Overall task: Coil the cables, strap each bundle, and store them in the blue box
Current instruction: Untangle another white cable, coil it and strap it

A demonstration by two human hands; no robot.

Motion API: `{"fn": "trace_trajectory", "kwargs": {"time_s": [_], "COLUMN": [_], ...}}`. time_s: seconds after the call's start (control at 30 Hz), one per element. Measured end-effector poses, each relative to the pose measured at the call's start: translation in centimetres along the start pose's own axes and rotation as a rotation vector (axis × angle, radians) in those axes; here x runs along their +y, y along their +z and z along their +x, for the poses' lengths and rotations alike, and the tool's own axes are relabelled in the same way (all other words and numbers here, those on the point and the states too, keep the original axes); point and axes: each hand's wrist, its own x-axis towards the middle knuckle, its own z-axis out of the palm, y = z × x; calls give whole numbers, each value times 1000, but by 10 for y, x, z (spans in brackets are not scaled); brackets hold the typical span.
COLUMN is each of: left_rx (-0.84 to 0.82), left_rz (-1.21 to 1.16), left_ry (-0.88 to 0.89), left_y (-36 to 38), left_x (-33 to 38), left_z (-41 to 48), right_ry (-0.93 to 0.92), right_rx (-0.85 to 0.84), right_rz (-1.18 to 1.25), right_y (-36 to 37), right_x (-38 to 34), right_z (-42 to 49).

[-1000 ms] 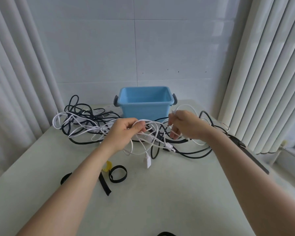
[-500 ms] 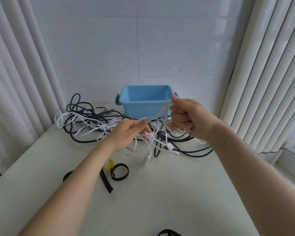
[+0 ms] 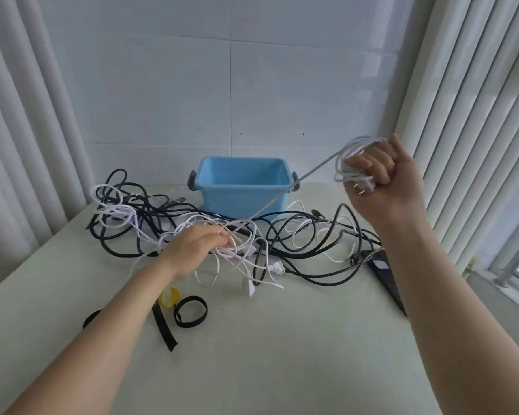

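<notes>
Black straps (image 3: 190, 311) and a yellow strap (image 3: 170, 296) lie loose on the near bench (image 3: 282, 339). Left hand (image 3: 197, 245) grips the white cable (image 3: 282, 195) low in the tangle (image 3: 297, 244); cable runs taut up to the raised right hand (image 3: 384, 178), fist clenched round its coiled loops. Blue box (image 3: 243, 187) stands behind the tangle, by the wall

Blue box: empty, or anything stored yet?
Looks empty: the blue box shows only bare inner walls, though its floor is partly hidden. The cables lie outside it.

1 box (image 3: 222, 197), 2 hands (image 3: 192, 250) (image 3: 384, 182), 3+ straps (image 3: 189, 324)
</notes>
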Motion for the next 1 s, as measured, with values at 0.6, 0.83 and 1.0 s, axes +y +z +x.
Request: {"fn": "trace_trajectory", "kwargs": {"time_s": [0.6,0.83,1.0], "left_rx": [-49,-28,60], "left_rz": [-86,-105,-185], "left_ry": [38,65,91], "left_y": [8,7,3], "left_x": [3,13,14], "left_z": [-1,-2,-3], "right_ry": [-478,-223,-15], "right_rx": [496,136,87], "right_rz": [-1313,-2417,-2647], "right_y": [-22,-66,-84], "right_x": [23,31,32], "right_z": [5,0,2]}}
